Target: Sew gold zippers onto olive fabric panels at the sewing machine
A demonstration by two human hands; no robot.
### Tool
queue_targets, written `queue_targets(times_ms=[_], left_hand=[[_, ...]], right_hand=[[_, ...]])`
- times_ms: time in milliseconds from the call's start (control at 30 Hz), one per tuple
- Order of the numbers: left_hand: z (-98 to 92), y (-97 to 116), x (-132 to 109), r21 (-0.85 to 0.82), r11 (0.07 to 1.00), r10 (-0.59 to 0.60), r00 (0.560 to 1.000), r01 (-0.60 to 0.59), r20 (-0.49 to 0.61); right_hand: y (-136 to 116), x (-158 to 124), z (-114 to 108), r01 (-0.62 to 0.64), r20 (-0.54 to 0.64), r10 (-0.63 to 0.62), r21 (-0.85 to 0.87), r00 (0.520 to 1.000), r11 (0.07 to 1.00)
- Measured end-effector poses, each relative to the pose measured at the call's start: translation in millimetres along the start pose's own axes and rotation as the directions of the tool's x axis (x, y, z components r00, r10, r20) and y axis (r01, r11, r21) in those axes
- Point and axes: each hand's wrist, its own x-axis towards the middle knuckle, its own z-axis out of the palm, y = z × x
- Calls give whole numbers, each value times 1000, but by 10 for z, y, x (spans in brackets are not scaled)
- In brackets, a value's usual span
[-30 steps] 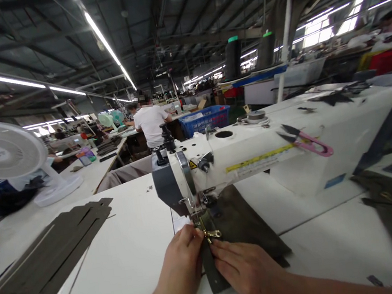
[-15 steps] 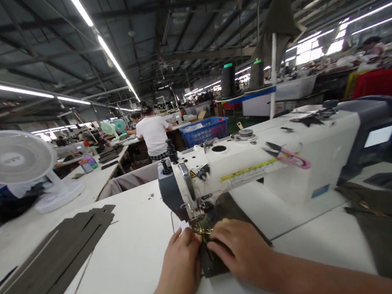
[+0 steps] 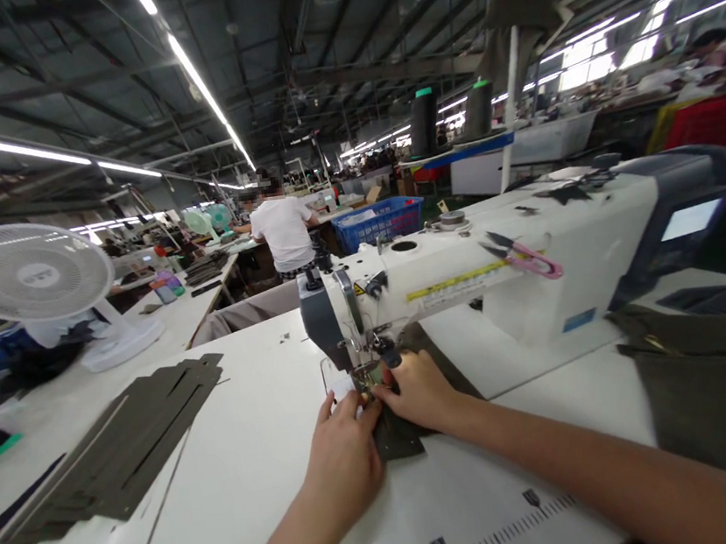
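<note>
Hands: The left hand [image 3: 344, 455] and the right hand [image 3: 418, 393] are held together, their fingers almost touching and laid down on the work; whether it is pinched or only pressed cannot be told.

Workpiece: A piece of olive-green woven fabric [image 3: 400, 435] is held on the white sewing table [image 3: 228, 465], its far end under the presser foot [image 3: 369, 364] of a white industrial sewing machine [image 3: 470, 281]. A small brass-coloured metal fitting [image 3: 366, 377] is seen beside the foot, partly hidden.

Risk: The fingertips are placed very near the needle area, so a finger could be pierced if the machine were run with the hands left there. The fabric could be pulled askew if the pressure of either hand were uneven, and a needle could be broken if it were driven into the metal fitting.

Around: A stack of long, slotted olive-green fabric strips [image 3: 125, 438] is laid to the left, and a heap of olive-green fabric [image 3: 716, 405] is placed to the right. Pink-handled thread snips [image 3: 527, 261] are left on the machine arm.

Obstruction: The machine head is positioned directly ahead of the hands, and the fitting is kept partly out of view by the fingers.
</note>
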Motion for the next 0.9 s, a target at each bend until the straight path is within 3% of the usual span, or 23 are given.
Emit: queue_targets(times_ms=[367,500,600,700,767,800,833,900], left_hand=[[25,-11,26,18,999,50,999,-49,-13],[35,-10,33,14,999,50,998,-50,-31],[64,-18,-10,-28,998,53,994,-56,-92],[125,-36,-92,-95,991,75,975,-97,-211],[171,-40,-147,-115,986,89,961,-123,-260],[189,-38,-169,-116,985,96,959,-131,-268],[204,-34,-186,-113,984,104,958,-139,-268],[222,-23,-202,-112,981,125,956,-160,-266]], right_hand=[[-69,121,106,-163,-3,163,-41,987,986],[-107,170,42,-149,15,150,-56,989,987],[-122,29,-100,-41,13,42,-52,999,998],[-66,-297,-203,198,24,-198,-10,980,980],[9,-526,-199,452,13,-454,67,891,889],[46,-616,-177,517,-12,-518,82,855,852],[77,-683,-149,565,-39,-564,91,825,820],[109,-746,-90,584,-84,-578,81,811,808]])
